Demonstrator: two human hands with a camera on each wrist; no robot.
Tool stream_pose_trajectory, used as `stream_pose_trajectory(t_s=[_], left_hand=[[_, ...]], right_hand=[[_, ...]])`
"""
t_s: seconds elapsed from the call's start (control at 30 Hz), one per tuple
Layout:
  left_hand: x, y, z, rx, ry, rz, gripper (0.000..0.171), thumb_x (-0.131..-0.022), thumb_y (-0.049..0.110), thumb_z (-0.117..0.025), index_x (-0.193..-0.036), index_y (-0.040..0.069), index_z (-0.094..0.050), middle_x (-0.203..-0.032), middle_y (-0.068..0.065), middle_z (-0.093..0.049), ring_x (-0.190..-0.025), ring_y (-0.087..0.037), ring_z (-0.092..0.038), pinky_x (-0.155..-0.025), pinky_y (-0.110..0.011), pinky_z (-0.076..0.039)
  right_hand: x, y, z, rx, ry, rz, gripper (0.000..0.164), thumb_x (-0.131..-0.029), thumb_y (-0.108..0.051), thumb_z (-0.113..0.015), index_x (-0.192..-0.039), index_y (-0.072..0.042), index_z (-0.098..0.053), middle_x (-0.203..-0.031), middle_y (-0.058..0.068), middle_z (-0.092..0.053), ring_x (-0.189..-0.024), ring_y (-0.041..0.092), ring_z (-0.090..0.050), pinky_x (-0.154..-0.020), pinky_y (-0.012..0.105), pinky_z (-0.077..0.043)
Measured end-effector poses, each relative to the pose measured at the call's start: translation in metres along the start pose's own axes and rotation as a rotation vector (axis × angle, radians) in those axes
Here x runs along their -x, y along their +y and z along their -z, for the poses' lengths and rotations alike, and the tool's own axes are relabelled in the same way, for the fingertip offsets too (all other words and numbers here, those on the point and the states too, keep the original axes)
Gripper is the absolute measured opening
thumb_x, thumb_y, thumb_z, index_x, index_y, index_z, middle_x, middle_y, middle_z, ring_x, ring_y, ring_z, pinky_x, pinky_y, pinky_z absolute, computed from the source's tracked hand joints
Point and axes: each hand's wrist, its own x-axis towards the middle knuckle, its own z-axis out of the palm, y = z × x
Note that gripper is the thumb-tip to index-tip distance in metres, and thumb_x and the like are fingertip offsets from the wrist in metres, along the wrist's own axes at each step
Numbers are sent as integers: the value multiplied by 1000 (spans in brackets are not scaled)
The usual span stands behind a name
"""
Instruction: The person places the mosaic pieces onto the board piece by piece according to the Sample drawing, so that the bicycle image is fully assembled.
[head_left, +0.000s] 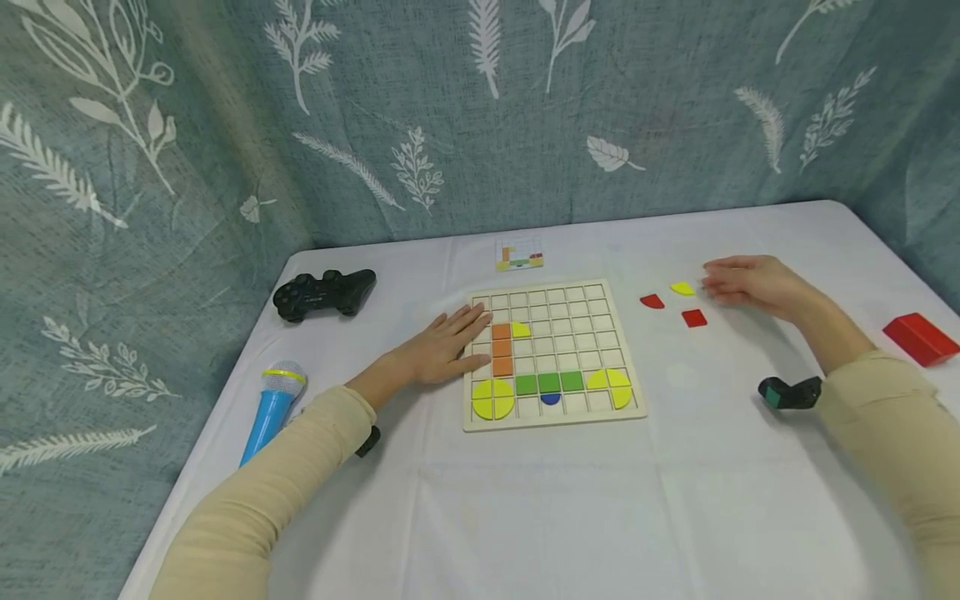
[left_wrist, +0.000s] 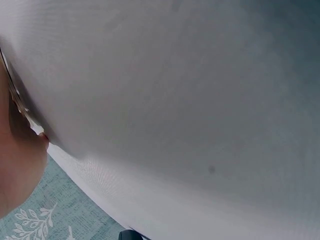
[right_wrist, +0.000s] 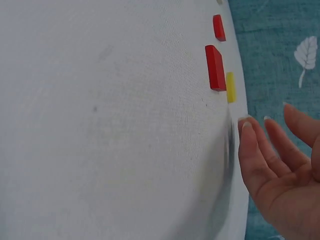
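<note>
My left hand (head_left: 442,346) rests with fingers spread on the left edge of a wooden grid board (head_left: 553,424). On the board lie orange squares (head_left: 502,349), a yellow quarter piece (head_left: 521,330), a row of green squares (head_left: 549,382), a blue half-round piece (head_left: 551,399) and yellow rounded pieces at the lower corners. My right hand (head_left: 753,285) hovers above the cloth, fingers loosely bent and holding nothing. Just left of its fingertips lies a loose yellow piece (head_left: 682,288), with a red quarter piece (head_left: 652,302) and a red square (head_left: 694,318) close by.
A small pattern card (head_left: 519,254) lies behind the board. To the left are a black game controller (head_left: 324,294) and a blue toy microphone (head_left: 272,410). At the far right sits a red block (head_left: 922,338). The white-covered table (head_left: 540,517) meets a leafy green curtain (head_left: 525,150).
</note>
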Motion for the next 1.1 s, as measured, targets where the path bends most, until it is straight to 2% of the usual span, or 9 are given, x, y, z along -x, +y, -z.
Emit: stream_pose_trajectory(t_s=[0.13, 0.3, 0.37, 0.47, 0.67, 0.73, 0.93, 1.1], left_hand=[[0, 1, -1, 0, 5, -1, 75, -99, 55, -34, -155, 17, -3, -159, -3, 4, -144, -21, 5, -114, -45, 0], [1, 2, 0, -3, 2, 9, 74, -99, 55, -34, -155, 17, -3, -159, -2, 5, -144, -20, 6, -114, -45, 0], [2, 2, 0, -3, 0, 10, 74, -99, 55, -34, -155, 17, -3, -159, -2, 5, -144, -20, 6, -114, -45, 0], [2, 2, 0, -4, 0, 9, 74, -100, 55, -34, -155, 17, -3, -159, -3, 4, -144, -20, 6, -114, -45, 0], [3, 2, 0, 2, 8, 3, 74, -100, 55, -34, -155, 17, -4, -159, -3, 3, -144, -21, 5, -114, -45, 0], [3, 2, 0, 0, 6, 4, 74, -99, 55, -34, -155, 17, -3, -159, -3, 4, -144, -20, 6, -114, -45, 0], [1, 1, 1, 2, 1, 6, 75, -99, 56, -34, -155, 18, -3, -159, -2, 4, -144, -20, 6, -114, -45, 0], [1, 0, 1, 2, 2, -3, 75, -99, 56, -34, -155, 17, -3, -159, -3, 3, -144, -20, 6, -114, -45, 0]], right_hand=[[-7, -2, -6, 76, 30, -2, 63, -99, -29, -53, -145, 7, -30, -128, 12, -55, -91, -1, -59, -83, 19, -49], [-14, -6, -16, 188, 54, -24, 56, -98, -23, -57, -144, 1, -37, -139, 24, -41, -108, 20, -51, -80, 19, -47], [-17, -8, -21, 224, 56, -31, 53, -97, -21, -57, -143, -1, -39, -138, 25, -41, -113, 29, -46, -81, 23, -45], [-21, -9, -26, 273, 60, -30, 49, -96, -17, -57, -141, -1, -41, -136, 25, -42, -114, 34, -43, -82, 28, -44], [-27, -11, -34, 347, 96, -38, 45, -94, -12, -60, -136, -2, -47, -128, 24, -44, -108, 36, -43, -74, 21, -44], [-28, -11, -34, 365, 99, -38, 45, -93, -12, -61, -135, -2, -48, -125, 24, -43, -107, 36, -42, -73, 23, -44], [-26, -12, -34, 404, 105, -40, 43, -93, -12, -63, -133, -3, -51, -123, 25, -42, -106, 38, -40, -82, 36, -44], [-21, -14, -34, 438, 119, -25, 39, -94, -17, -63, -128, 0, -54, -117, 25, -48, -97, 35, -49, -78, 32, -47]])
